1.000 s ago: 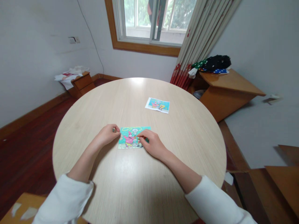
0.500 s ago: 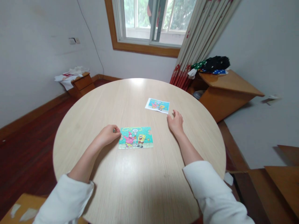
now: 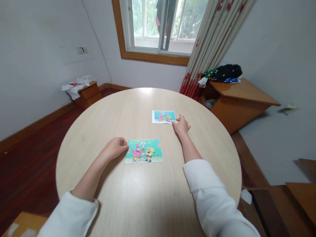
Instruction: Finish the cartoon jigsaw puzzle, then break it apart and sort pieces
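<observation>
A small cartoon jigsaw puzzle [image 3: 144,151] lies flat on the round pale wooden table [image 3: 148,197]. My left hand [image 3: 115,147] rests at the puzzle's left edge, fingers curled in a pinch on a small piece I cannot make out clearly. My right hand [image 3: 181,125] reaches farther out, fingers spread, touching the right edge of a printed reference picture [image 3: 163,117] with the same cartoon image. Both arms wear white sleeves.
A wooden desk [image 3: 243,98] with dark and polka-dot clothes [image 3: 225,72] stands right of the table. A curtain [image 3: 209,42] hangs by the window [image 3: 160,23]. A low wooden cabinet [image 3: 89,92] with papers sits at the left wall. Dark red floor surrounds the table.
My right hand left the puzzle's lower right part, moved out to the right, then came to the reference picture's edge. The left hand stayed at the puzzle's left edge.
</observation>
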The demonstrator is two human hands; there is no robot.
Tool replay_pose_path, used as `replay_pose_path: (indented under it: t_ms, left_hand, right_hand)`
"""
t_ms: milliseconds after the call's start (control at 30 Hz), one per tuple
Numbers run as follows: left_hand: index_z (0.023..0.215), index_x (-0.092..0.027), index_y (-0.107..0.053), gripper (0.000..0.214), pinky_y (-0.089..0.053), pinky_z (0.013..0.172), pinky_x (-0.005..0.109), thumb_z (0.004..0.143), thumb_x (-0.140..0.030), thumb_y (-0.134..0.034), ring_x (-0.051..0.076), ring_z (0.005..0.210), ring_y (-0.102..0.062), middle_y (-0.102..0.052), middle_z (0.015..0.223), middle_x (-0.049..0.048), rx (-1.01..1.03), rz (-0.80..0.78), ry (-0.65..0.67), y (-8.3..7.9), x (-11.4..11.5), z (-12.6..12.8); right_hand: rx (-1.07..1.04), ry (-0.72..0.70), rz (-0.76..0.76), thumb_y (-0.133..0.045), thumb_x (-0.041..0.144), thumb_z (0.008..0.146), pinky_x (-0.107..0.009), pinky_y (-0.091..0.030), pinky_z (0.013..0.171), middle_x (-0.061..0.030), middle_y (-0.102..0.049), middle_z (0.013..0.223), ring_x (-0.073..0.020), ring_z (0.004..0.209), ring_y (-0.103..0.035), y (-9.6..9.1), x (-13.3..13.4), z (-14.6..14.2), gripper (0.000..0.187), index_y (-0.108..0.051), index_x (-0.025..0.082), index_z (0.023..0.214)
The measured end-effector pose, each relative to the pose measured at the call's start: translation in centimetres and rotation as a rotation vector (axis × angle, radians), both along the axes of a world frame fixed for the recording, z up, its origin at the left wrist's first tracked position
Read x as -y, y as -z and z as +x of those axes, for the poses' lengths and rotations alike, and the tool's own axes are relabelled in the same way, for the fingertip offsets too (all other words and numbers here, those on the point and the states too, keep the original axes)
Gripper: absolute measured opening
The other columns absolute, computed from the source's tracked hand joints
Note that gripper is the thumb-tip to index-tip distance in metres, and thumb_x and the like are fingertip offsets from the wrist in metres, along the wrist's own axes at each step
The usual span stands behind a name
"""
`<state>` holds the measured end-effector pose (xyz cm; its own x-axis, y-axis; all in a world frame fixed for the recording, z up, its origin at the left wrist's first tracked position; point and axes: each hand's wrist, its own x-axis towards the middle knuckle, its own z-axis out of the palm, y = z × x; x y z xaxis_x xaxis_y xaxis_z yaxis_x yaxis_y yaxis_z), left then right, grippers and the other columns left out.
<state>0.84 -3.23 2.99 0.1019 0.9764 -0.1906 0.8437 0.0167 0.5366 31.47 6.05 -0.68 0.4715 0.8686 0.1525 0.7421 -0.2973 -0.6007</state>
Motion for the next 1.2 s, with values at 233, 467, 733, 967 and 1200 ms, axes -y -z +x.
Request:
replay_pose_path:
  t_ms: [233, 467, 733, 967, 1200]
  left_hand:
    - [0.066, -0.016, -0.057, 0.017, -0.035, 0.058, 0.027, 0.063, -0.033, -0.052, 0.018, 0.063, -0.055, -0.061, 0.064, 0.0033, 0.003, 0.008, 0.013, 0.5, -0.1, -0.2]
    - [0.064, -0.017, -0.057, 0.018, -0.035, 0.058, 0.027, 0.062, -0.034, -0.053, 0.018, 0.062, -0.054, -0.060, 0.063, 0.0030, 0.003, 0.005, 0.004, 0.4, -0.1, -0.2]
    - [0.063, -0.017, -0.057, 0.017, -0.035, 0.057, 0.027, 0.061, -0.033, -0.054, 0.017, 0.060, -0.054, -0.060, 0.061, 0.0023, 0.040, -0.004, -0.011, 0.2, 0.0, 0.0]
    - [0.063, -0.016, -0.057, 0.018, -0.035, 0.057, 0.027, 0.061, -0.033, -0.053, 0.017, 0.060, -0.054, -0.060, 0.062, 0.0027, 0.046, 0.000, -0.006, 0.5, 0.0, -0.2]
    - [0.062, -0.016, -0.058, 0.017, -0.033, 0.056, 0.026, 0.060, -0.032, -0.055, 0.016, 0.058, -0.052, -0.058, 0.058, 0.0019, 0.074, 0.007, -0.022, 0.4, 0.1, -0.1]
  right_hand:
    - [0.039, 0.012, -0.049, -0.060, 0.043, 0.075, -0.045, -0.028, 0.094, -0.0123, -0.058, 0.120, -0.0297, 0.115, -0.046, -0.3, 0.2, -0.6, 0.070, -0.035, 0.017, 0.135]
    - [0.013, -0.020, -0.053, -0.067, 0.038, 0.068, -0.047, -0.030, 0.094, -0.0118, -0.058, 0.120, -0.0315, 0.114, -0.047, -0.3, 0.1, -0.8, 0.069, -0.042, 0.021, 0.131]
    - [-0.100, -0.086, 0.208, -0.060, 0.026, 0.070, -0.037, -0.039, 0.086, -0.0088, -0.063, 0.101, -0.0221, 0.095, -0.056, -0.5, 0.5, -1.0, 0.046, -0.055, 0.014, 0.114]
    - [-0.094, -0.828, -0.009, -0.061, 0.025, 0.073, -0.027, -0.043, 0.066, -0.0057, -0.067, 0.077, -0.0146, 0.069, -0.057, -4.0, 2.9, -6.1, 0.011, -0.067, 0.015, 0.073]
    - [0.010, -1.038, -0.269, -0.058, 0.013, 0.074, -0.024, -0.041, 0.057, -0.0056, -0.066, 0.071, -0.0128, 0.063, -0.057, -4.6, 4.9, -9.7, 0.010, -0.068, 0.013, 0.072]
